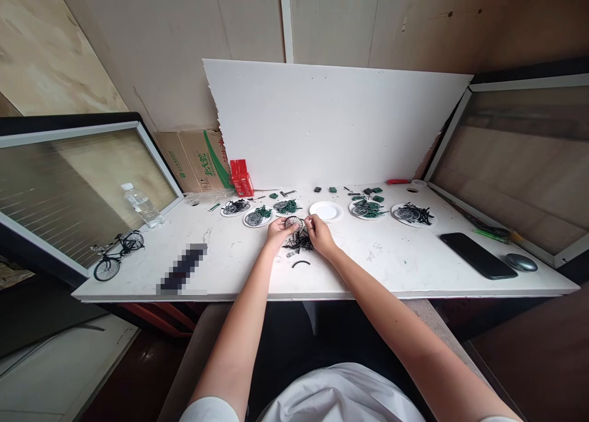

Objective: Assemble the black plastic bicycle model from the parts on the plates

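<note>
Both of my hands meet over the middle of the white table [405, 262]. My left hand [278, 230] and my right hand [319, 233] are closed on a small spoked wheel [293, 223], holding it just above the table from either side. Below the wheel lies a heap of small black parts [300, 243], and a curved black strip [301, 263] lies nearer to me.
Several white paper plates hold green and black parts [368, 209], one plate [326, 211] is bare. A finished model bicycle [117, 255] and a water bottle [142, 206] stand at left, a red box [241, 176] behind, a black phone [477, 256] and a mouse [520, 262] at right.
</note>
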A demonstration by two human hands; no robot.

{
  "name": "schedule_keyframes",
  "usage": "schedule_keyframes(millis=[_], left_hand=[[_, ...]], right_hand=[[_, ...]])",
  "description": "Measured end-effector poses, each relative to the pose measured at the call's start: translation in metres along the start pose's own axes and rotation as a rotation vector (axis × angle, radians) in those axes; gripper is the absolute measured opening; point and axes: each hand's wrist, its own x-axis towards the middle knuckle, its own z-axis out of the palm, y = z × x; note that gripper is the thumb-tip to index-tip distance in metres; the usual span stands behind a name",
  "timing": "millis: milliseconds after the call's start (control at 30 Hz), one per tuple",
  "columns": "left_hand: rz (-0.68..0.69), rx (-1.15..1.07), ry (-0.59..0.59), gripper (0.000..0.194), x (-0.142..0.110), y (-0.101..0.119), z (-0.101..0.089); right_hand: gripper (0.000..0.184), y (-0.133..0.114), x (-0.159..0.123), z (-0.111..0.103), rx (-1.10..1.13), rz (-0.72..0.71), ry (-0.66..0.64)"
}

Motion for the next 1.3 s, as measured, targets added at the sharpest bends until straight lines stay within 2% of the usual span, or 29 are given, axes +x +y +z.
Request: schedule_keyframes(millis=[300,867,1167,1300], left_hand=[[-0.015,0.059,-0.071,0.061,-0.0017,0.0008,0.0003],[-0.003,0.059,-0.065,0.059,-0.0007,-0.0005,-0.0004],[0.022,0.070,-0.040,0.054,0.0004,-0.0012,-0.0016],[0.034,0.055,-0.013,0.059,-0.0026,0.0048,0.0015]], right_hand=[[0.035,-0.0009,-0.0007,0.0006,-0.051,0.021,0.021],[0.037,-0.0019,-0.0023,-0.0016,-0.101,0.066,-0.035],[0.038,-0.0007,-0.0022,-0.0001,-0.138,0.019,-0.021],[0.038,-0.0024,-0.0029,-0.0010,-0.135,0.001,0.017]])
